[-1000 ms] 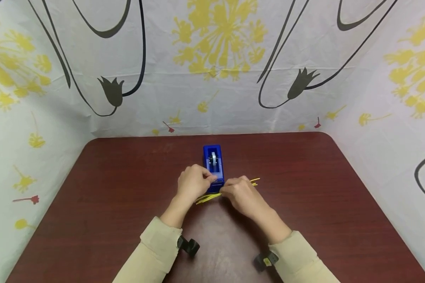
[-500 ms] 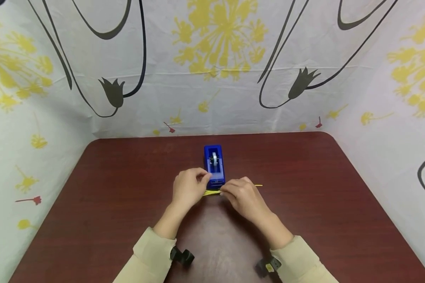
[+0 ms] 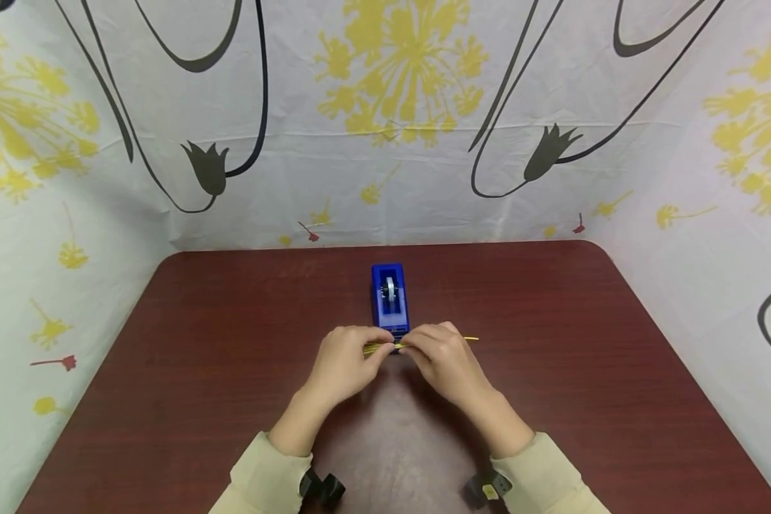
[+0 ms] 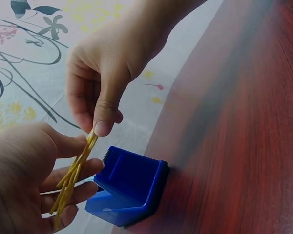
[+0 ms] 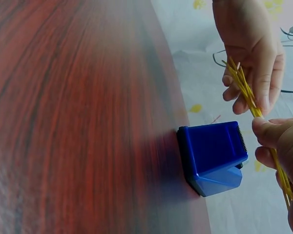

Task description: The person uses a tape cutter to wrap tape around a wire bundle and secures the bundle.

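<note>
A bundle of thin yellow strands [image 3: 373, 349] is held sideways between both hands, just in front of a blue tape dispenser [image 3: 388, 313]. My right hand [image 3: 446, 360] pinches the bundle between thumb and fingers near its middle; a thin end sticks out to the right. From the other side my left hand [image 3: 342, 360] has its thumb and forefinger against the strands, close to the right fingertips. In the left wrist view, the loose ends of the strands [image 4: 68, 187] lie across the left fingers. The dispenser's toothed cutting edge shows in the right wrist view, beside the hands.
The dispenser stands on a dark red-brown table [image 3: 244, 307] and carries a roll of tape [image 3: 390, 289]. White cloth with printed flowers [image 3: 417, 185] surrounds the table at the back and sides. Dark wrist cameras [image 3: 321, 489] sit at both cuffs.
My left hand has come away from the dispenser's front and down to the strands, its thumb and forefinger now around them. The strands have turned more level; the right hand has barely moved.
</note>
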The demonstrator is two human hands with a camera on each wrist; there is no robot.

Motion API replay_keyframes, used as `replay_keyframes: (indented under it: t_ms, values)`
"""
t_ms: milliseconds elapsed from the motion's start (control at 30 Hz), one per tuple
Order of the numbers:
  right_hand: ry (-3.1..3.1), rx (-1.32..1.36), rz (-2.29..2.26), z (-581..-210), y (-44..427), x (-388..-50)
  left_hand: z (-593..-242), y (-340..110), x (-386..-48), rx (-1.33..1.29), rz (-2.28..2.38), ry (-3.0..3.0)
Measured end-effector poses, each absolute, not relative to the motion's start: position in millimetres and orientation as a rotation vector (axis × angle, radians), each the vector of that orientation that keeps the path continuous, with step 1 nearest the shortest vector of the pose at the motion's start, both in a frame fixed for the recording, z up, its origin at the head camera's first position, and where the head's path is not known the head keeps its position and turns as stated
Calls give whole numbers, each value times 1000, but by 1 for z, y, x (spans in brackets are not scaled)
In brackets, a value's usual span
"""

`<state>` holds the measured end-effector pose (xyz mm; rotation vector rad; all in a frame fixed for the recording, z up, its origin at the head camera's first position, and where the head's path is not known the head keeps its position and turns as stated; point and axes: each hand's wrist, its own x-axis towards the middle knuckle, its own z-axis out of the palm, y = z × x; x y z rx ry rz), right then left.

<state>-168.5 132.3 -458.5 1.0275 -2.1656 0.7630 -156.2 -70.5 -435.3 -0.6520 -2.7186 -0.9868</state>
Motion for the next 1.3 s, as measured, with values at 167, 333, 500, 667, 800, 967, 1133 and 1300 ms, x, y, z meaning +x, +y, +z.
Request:
replay_keyframes:
  t_ms: [167, 333, 500, 667, 800, 967, 1133, 1300]
  values:
    - [-2185, 1031, 753, -458, 132, -168, -439, -72, -157, -659, -1066, -2686]
    - [-2230, 1034, 727, -458, 131, -166, -441, -73, -156, -658, -1093, -2672]
    - [-2252, 1035, 717, -457, 130, -165, -444, -74, -156, -655, -1105, -2652]
    - [-2267, 1042, 709, -456, 129, -165, -445, -75, -155, -657, -1115, -2634]
    - [-2284, 1044, 707, -455, 129, -165, -445, -75, -155, -654, -1113, -2628]
    - [-2350, 1034, 713, -454, 129, -164, -447, -76, -155, -649, -1109, -2644]
    - [-2512, 1014, 737, -455, 134, -163, -453, -80, -156, -647, -1087, -2692]
    - [-2690, 1026, 772, -455, 137, -163, -460, -84, -158, -668, -1016, -2808]
